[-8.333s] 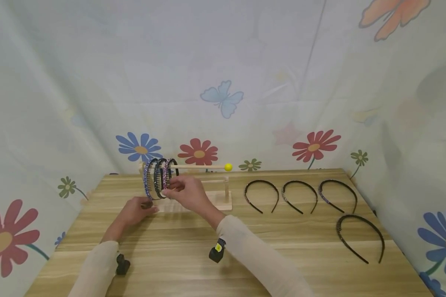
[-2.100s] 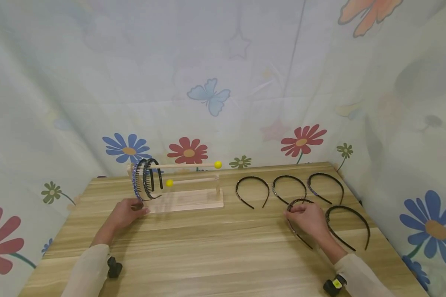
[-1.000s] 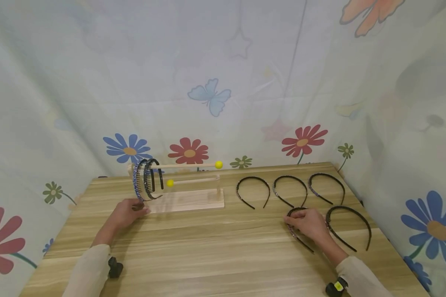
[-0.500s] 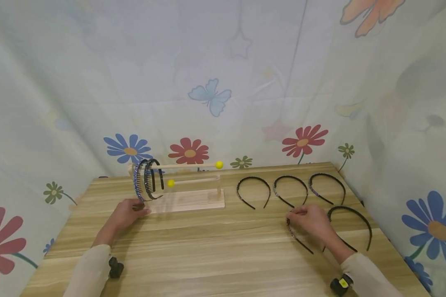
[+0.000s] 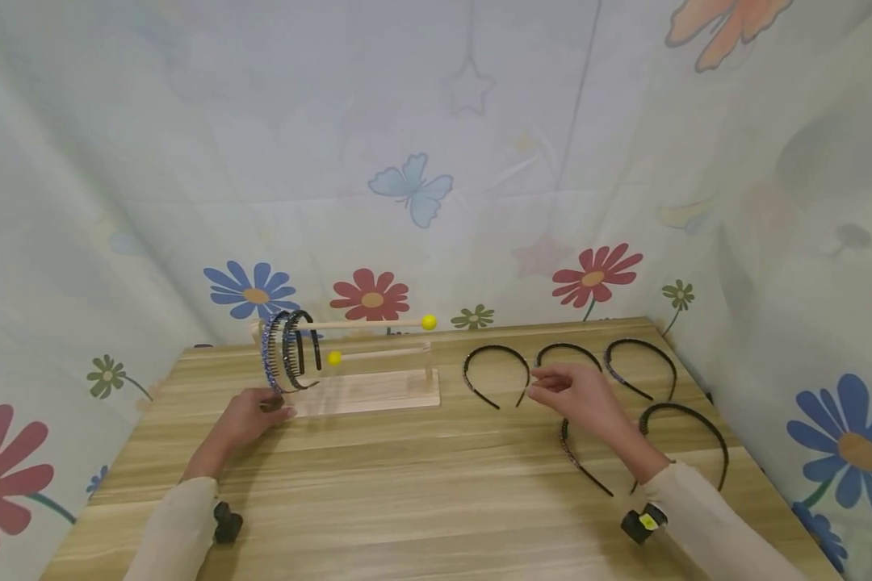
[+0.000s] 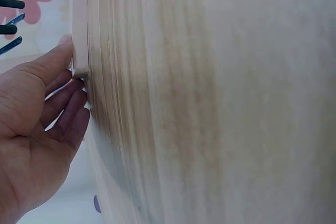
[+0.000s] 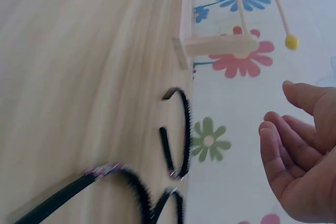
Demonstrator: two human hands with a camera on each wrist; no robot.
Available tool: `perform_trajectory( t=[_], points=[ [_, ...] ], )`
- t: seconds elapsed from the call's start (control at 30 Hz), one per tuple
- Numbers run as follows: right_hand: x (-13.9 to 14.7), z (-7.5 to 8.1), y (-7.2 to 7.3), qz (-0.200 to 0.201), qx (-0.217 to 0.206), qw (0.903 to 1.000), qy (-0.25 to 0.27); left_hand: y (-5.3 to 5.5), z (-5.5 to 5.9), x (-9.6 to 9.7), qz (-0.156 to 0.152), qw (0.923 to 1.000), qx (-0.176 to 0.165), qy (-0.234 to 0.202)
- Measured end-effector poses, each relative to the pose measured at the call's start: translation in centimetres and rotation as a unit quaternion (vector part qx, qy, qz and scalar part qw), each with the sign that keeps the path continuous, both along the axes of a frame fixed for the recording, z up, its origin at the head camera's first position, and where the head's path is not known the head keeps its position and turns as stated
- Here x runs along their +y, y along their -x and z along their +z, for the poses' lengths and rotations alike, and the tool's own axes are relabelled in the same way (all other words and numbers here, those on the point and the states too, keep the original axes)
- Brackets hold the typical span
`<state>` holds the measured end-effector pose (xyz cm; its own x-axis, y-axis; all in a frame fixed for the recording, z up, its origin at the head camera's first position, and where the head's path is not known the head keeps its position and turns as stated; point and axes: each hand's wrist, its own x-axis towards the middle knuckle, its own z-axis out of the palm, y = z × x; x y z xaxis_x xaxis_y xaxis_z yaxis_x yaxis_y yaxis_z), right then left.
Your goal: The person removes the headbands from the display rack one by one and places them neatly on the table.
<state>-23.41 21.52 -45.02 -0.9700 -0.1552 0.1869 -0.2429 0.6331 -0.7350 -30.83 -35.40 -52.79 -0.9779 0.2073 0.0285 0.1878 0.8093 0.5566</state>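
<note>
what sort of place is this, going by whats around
Possibly a small tabletop corner set up for display or filming: a printed flower-and-butterfly backdrop encloses a wood-grain table, which bears a wooden stand with headbands. The wider room is out of view.

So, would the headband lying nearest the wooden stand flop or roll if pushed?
The headband is probably stiff, as it holds a neat curve. It looks light, being so thin. It'd likely slide, not roll, because it lies flat on the table.

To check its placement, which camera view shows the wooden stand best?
Head view, because it shows nearly the whole wooden stand. Right wrist: one end and both yellow-tipped rods, partly cropped; left wrist: only a base edge.
</note>
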Motion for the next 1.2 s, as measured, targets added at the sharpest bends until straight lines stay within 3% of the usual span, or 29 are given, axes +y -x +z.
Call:
perform_trajectory(
  t=[0.33, 0.5, 0.77, 1.0, 1.2],
  points=[
    [-4.8, 2.2, 1.6, 0.063, 0.072, 0.995, 0.028, 0.1, -0.1, -0.1, 0.003, 1.0, -0.004, -0.004],
    [-7.5, 3.2, 2.4, 0.076, 0.088, 0.9918, 0.051, 0.2, 0.1, -0.1, 0.004, 1.0, -0.006, -0.003],
    [-11.9, 4.3, 3.3, 0.107, 0.074, 0.9879, 0.084, 0.0, 0.2, -0.1, 0.001, 1.0, -0.002, -0.002],
    [-15.8, 4.6, 3.8, 0.149, 0.075, 0.9775, 0.129, 0.0, 0.1, 0.0, 0.001, 1.0, 0.0, -0.002],
    [-19.5, 4.6, 4.0, 0.166, 0.073, 0.9748, 0.13, -0.1, 0.1, 0.0, 0.001, 1.0, 0.004, -0.005]
  ],
)
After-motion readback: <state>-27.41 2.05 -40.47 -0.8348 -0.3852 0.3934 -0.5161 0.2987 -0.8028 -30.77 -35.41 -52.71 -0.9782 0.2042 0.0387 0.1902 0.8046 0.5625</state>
